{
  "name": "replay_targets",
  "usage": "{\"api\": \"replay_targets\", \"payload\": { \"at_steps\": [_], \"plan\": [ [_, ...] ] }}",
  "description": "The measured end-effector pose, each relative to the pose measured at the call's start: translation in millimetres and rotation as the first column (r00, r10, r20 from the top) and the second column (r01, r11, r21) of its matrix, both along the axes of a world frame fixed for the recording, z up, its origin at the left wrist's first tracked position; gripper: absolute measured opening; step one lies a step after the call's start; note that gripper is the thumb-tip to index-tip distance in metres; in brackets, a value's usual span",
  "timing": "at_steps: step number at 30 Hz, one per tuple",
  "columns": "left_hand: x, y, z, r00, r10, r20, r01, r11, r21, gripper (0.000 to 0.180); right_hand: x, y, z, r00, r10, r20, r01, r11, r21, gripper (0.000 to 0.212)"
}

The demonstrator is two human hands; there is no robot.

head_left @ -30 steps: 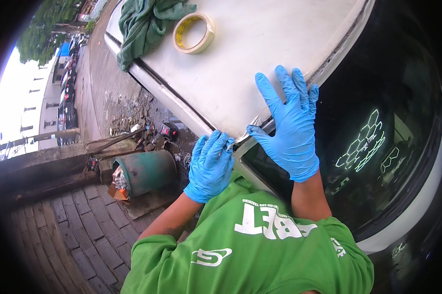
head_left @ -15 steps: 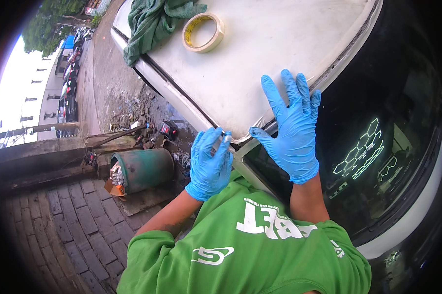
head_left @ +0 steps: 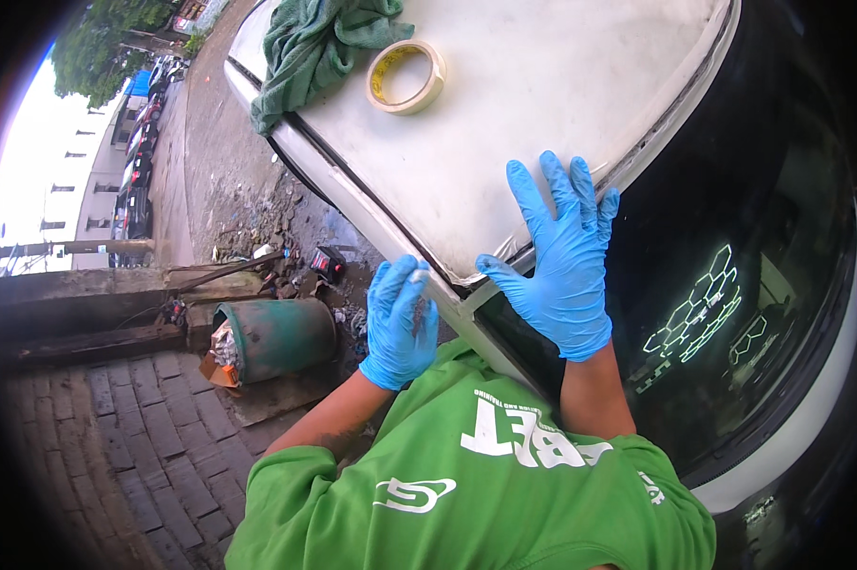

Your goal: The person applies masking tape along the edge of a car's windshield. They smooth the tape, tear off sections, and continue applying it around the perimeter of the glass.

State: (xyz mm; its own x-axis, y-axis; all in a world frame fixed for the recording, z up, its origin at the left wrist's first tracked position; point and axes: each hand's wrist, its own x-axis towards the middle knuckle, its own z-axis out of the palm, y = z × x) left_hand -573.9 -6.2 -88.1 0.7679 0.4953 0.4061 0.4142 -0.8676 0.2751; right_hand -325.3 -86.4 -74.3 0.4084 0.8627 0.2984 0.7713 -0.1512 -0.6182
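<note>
Fingers of the right hand lie spread on the roof. Left hand curls at its edge, holding something unclear; best pressed evenly along the seam.

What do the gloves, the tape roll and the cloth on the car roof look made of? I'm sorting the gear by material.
The gloves on the left hand and right hand look like thin blue nitrile or latex: smooth, tight, slightly creased. The tape roll seems to be beige paper masking tape with a matte face. The cloth looks like soft green woven fabric, crumpled in folds. The car roof appears to be dull white-painted metal.
</note>
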Motion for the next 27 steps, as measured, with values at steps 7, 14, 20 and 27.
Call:
{"api": "replay_targets", "payload": {
  "at_steps": [7,14,20,27],
  "plan": [
    [0.9,28.0,16.9,0.983,0.107,-0.147,-0.100,0.993,0.054,0.082,-3.9,2.9,0.0,1.000,-0.028,0.013,0.027,1.000,0.015,0.095],
    [46.4,40.6,37.0,0.970,0.106,-0.220,-0.102,0.994,0.030,0.093,-1.7,8.9,-3.3,0.901,-0.099,-0.421,0.309,0.829,0.466,0.060],
    [68.4,70.2,43.3,0.992,-0.120,-0.035,0.118,0.992,-0.051,0.069,4.4,11.4,-14.4,0.831,-0.111,-0.546,0.445,0.721,0.531,0.037],
    [69.8,81.4,52.1,0.888,-0.455,-0.070,0.458,0.888,0.033,0.040,-10.3,-2.9,-41.5,0.713,0.003,-0.701,0.611,0.488,0.624,0.040]
  ]
}}
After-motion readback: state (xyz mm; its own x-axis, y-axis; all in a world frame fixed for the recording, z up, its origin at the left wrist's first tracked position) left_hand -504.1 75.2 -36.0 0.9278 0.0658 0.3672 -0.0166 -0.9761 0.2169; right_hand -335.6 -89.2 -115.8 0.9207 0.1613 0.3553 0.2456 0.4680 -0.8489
